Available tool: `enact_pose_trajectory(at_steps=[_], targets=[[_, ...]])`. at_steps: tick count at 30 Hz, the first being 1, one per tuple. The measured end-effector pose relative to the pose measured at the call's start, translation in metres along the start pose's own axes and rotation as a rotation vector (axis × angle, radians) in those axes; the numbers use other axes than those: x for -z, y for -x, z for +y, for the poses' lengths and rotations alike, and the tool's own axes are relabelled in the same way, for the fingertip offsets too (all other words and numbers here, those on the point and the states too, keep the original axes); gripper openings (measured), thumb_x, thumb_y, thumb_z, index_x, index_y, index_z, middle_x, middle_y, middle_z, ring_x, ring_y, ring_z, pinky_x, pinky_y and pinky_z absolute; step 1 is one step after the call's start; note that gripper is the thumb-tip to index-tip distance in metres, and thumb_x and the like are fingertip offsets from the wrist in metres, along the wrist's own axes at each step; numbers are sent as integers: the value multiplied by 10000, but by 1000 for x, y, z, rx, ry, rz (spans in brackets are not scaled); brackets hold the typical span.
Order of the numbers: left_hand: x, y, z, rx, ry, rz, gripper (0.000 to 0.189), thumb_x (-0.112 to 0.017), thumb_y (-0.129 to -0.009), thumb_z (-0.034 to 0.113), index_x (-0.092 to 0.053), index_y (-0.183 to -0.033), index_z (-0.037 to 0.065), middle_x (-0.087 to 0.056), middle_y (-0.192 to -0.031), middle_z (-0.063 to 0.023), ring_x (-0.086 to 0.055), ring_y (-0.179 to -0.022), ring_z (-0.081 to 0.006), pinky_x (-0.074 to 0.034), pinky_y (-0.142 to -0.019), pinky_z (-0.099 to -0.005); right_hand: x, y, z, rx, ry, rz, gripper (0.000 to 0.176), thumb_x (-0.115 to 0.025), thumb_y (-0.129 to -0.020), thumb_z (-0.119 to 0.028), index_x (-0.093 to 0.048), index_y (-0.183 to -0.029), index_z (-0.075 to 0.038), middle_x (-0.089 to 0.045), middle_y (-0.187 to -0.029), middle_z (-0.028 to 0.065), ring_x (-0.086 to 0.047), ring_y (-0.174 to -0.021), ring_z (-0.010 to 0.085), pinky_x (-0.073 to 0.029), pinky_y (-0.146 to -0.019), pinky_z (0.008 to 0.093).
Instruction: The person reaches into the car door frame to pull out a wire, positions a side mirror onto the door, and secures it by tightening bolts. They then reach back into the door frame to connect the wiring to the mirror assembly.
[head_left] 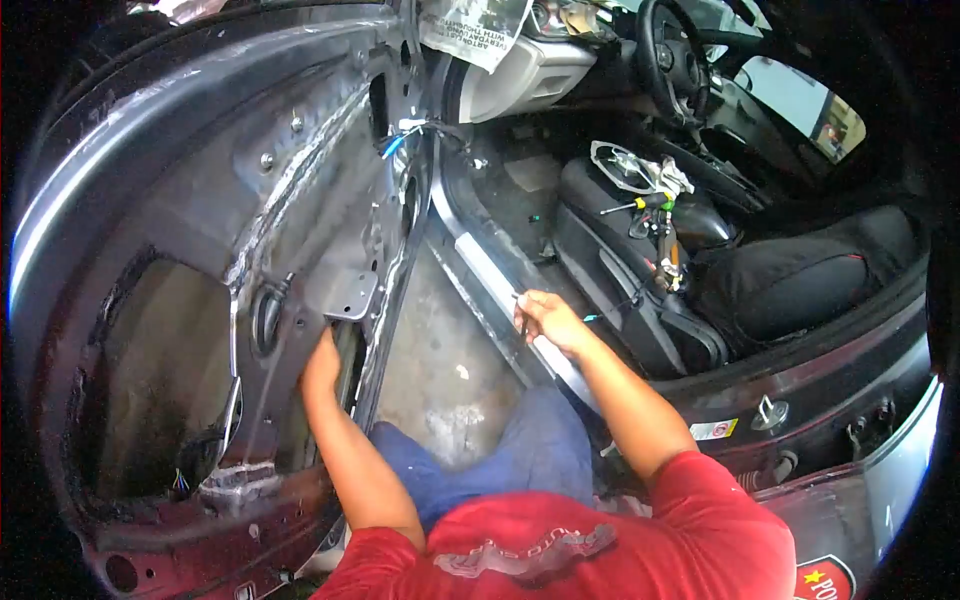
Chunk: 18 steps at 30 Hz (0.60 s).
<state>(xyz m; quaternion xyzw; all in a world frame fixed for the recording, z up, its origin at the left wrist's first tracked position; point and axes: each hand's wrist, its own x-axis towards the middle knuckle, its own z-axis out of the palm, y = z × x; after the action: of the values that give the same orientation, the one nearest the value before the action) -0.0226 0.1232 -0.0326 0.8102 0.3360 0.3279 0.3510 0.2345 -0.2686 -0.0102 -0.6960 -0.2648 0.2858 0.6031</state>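
Progress looks partial: the car door [205, 190] stands open beside the sill [487, 270], its inner metal uncovered, its large cutouts not yet closed over. Wiring [398, 142] hangs loose at the door's front edge. The left hand [322, 365] reaches inside near the lower edge; its fingers are hidden, so their state cannot be told. The right hand's [550, 320] fingers pinch what may be a small dark part [524, 322]. A screwdriver [650, 201] lies on the seat [590, 190].

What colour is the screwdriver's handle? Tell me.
The handle is yellow and black; see the head view.
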Motion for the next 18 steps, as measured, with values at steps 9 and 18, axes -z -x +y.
enact_pose_trajectory(at_steps=[9,18], targets=[[0,-2,14,-81,-28,-8,590,-587,-1074,298,-502,-1566,-17,-482,-1660,-177,-424,-1535,-313,-311,-1258,-410,4,0,-7,55,-59,44,290,-540,-1126,-266,-663,-982,-46,-695,-884,43,-590,-605,117,-538,-600,298],[-7,18,57,-19,279,132,458,-611,-1075,223,-618,-1418,-79,-634,-1495,-193,-564,-1386,-308,-416,-1181,-422,6,3,-10,19,-68,44,294,-552,-1127,-304,-664,-997,-66,-680,-902,46,-570,-668,114,-557,-631,327]])
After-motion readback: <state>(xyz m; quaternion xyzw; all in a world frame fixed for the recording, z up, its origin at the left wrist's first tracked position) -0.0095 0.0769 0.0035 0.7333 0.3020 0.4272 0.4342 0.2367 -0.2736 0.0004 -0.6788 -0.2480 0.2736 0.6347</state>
